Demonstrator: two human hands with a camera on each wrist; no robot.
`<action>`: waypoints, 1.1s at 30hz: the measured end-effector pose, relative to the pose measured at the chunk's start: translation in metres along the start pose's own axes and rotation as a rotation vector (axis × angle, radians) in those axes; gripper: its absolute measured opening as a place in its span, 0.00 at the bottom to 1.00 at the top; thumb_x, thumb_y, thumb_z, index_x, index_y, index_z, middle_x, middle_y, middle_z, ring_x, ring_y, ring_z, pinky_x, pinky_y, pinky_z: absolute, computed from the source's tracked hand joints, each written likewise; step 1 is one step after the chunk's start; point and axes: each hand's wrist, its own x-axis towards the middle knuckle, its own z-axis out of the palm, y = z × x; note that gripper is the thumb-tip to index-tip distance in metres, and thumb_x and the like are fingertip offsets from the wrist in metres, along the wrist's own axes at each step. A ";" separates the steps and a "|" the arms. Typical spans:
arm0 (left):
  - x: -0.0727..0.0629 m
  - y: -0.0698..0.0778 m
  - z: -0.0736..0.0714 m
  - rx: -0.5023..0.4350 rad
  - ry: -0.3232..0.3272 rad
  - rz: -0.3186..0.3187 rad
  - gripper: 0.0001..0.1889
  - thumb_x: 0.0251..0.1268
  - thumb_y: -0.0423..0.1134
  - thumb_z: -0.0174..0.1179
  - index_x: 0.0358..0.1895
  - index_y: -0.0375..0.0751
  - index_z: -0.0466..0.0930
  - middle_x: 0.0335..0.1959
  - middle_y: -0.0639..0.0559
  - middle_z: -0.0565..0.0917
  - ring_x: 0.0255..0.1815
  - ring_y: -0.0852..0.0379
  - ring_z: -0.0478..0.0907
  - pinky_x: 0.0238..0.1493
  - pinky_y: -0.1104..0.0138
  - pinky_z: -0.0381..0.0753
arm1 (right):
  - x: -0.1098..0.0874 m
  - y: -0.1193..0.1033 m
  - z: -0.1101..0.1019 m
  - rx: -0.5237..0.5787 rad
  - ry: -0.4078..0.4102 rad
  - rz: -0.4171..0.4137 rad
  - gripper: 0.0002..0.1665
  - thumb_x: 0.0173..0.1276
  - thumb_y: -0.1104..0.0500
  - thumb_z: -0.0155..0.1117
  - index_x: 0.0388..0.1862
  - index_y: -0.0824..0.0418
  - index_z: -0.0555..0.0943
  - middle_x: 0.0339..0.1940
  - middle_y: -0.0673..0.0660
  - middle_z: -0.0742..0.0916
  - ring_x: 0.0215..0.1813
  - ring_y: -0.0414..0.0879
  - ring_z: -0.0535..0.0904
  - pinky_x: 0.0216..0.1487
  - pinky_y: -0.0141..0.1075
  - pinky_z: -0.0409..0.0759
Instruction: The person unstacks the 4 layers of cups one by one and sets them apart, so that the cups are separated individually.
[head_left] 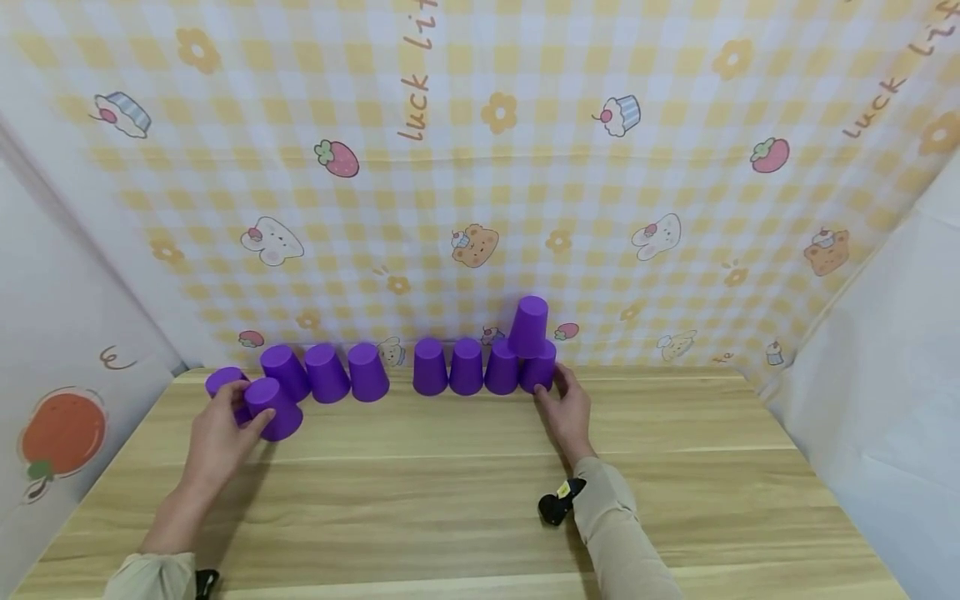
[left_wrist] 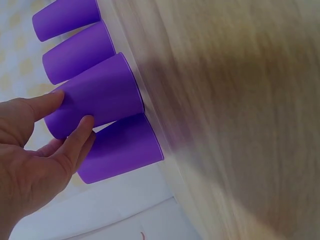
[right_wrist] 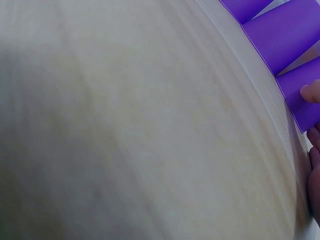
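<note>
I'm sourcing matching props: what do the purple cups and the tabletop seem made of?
Purple cups: probably smooth, matte plastic, given even colour and crisp rims. Tabletop: smooth wood or wood-look laminate; streaky grain shows, leaving either possible.

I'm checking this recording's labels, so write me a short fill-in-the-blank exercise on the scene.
The left grip holds a cup coloured ____.
The upper cup stands nearer the person's ____ grip.
The checked cloth behind the cups is white and ____.
Missing words: purple; right; yellow.
</note>
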 end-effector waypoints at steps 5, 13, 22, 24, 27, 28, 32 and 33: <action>0.000 0.002 0.000 0.000 0.012 0.012 0.31 0.45 0.19 0.65 0.54 0.14 0.60 0.43 0.18 0.72 0.42 0.25 0.73 0.41 0.43 0.74 | 0.000 -0.001 -0.001 0.003 0.003 -0.002 0.29 0.60 0.67 0.64 0.60 0.70 0.70 0.58 0.67 0.77 0.61 0.57 0.71 0.63 0.41 0.68; 0.000 0.013 -0.003 -0.039 0.093 -0.032 0.34 0.43 0.18 0.64 0.57 0.15 0.57 0.46 0.22 0.68 0.44 0.28 0.70 0.33 0.88 0.68 | 0.000 0.000 0.000 0.014 -0.001 0.000 0.29 0.60 0.67 0.65 0.60 0.69 0.70 0.58 0.67 0.77 0.61 0.57 0.71 0.63 0.41 0.67; 0.005 0.053 -0.003 -0.079 0.157 0.074 0.32 0.47 0.20 0.63 0.58 0.21 0.60 0.47 0.27 0.70 0.45 0.34 0.71 0.33 0.90 0.64 | -0.004 0.000 -0.001 0.020 0.011 -0.018 0.29 0.59 0.68 0.65 0.60 0.70 0.70 0.58 0.67 0.77 0.61 0.57 0.71 0.63 0.42 0.68; 0.008 0.063 -0.002 -0.099 0.146 0.090 0.32 0.48 0.21 0.63 0.59 0.23 0.60 0.48 0.29 0.71 0.44 0.35 0.73 0.33 0.90 0.66 | -0.004 0.000 -0.001 0.020 0.008 -0.019 0.29 0.59 0.68 0.65 0.60 0.70 0.70 0.58 0.67 0.77 0.61 0.57 0.71 0.63 0.41 0.68; 0.015 0.080 0.002 -0.141 0.138 0.111 0.30 0.50 0.22 0.63 0.59 0.25 0.62 0.50 0.30 0.73 0.45 0.36 0.74 0.35 0.88 0.71 | -0.004 0.000 -0.001 0.017 0.005 -0.020 0.29 0.60 0.68 0.65 0.60 0.70 0.70 0.58 0.67 0.77 0.61 0.57 0.71 0.63 0.41 0.67; 0.017 0.085 0.005 -0.155 0.131 0.121 0.30 0.50 0.22 0.63 0.58 0.25 0.63 0.50 0.31 0.74 0.46 0.37 0.75 0.35 0.86 0.73 | -0.004 0.000 -0.001 0.013 0.004 -0.020 0.29 0.60 0.68 0.65 0.60 0.70 0.70 0.58 0.67 0.77 0.61 0.57 0.71 0.63 0.41 0.67; 0.029 0.106 0.019 -0.222 0.092 0.165 0.28 0.51 0.23 0.63 0.57 0.26 0.65 0.51 0.32 0.75 0.51 0.39 0.74 0.37 0.69 0.81 | -0.002 0.001 -0.001 0.004 0.007 -0.015 0.29 0.59 0.68 0.64 0.60 0.70 0.70 0.58 0.68 0.77 0.61 0.58 0.71 0.63 0.42 0.67; 0.032 0.111 0.023 -0.235 0.080 0.175 0.28 0.51 0.23 0.64 0.57 0.27 0.65 0.51 0.33 0.76 0.50 0.40 0.74 0.37 0.65 0.81 | -0.002 0.001 0.000 0.001 0.008 -0.013 0.29 0.59 0.68 0.65 0.60 0.70 0.70 0.58 0.67 0.77 0.61 0.57 0.71 0.63 0.42 0.68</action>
